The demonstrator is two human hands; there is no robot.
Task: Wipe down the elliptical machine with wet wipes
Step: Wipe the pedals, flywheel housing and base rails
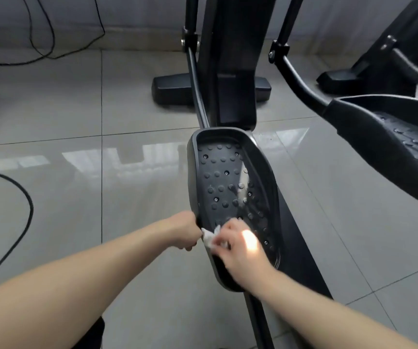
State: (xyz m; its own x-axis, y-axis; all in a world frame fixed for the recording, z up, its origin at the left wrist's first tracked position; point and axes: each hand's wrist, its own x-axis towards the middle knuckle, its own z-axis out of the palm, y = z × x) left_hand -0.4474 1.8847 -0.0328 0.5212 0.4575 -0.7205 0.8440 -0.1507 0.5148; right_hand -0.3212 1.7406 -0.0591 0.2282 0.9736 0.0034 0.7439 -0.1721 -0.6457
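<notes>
From the head camera, the black elliptical machine (pixel 235 71) fills the middle of the frame, its upright column rising to the top edge. Its black plastic foot pedal (pixel 228 177), oval with a raised rim and rows of round studs, lies at the centre and runs down toward the lower middle. Part of the studded surface on the pedal's right side looks shiny and wet.

Both bare forearms reach in from the bottom corners. The left hand (pixel 184 231) sits at the pedal's left rim near its lower end, its fingers curled round that rim and gripping it. Just right of it, the right hand (pixel 238 248) lies over the pedal's lower end. Its fingers are bent and pinch a small crumpled white wet wipe (pixel 209 238), which is pressed against the inner side of the left rim between the two hands. A bright patch of light falls on the back of the right hand.

A second black studded pedal (pixel 392 142) on a curved bar sits at the right of the frame, higher than the first. A black base bar (pixel 170 91) rests on the glossy grey tiled floor (pixel 77 109) behind the column. Thin black cables (pixel 51 46) loop in the upper left, and a thicker black cable (pixel 28 197) curves along the left edge.
</notes>
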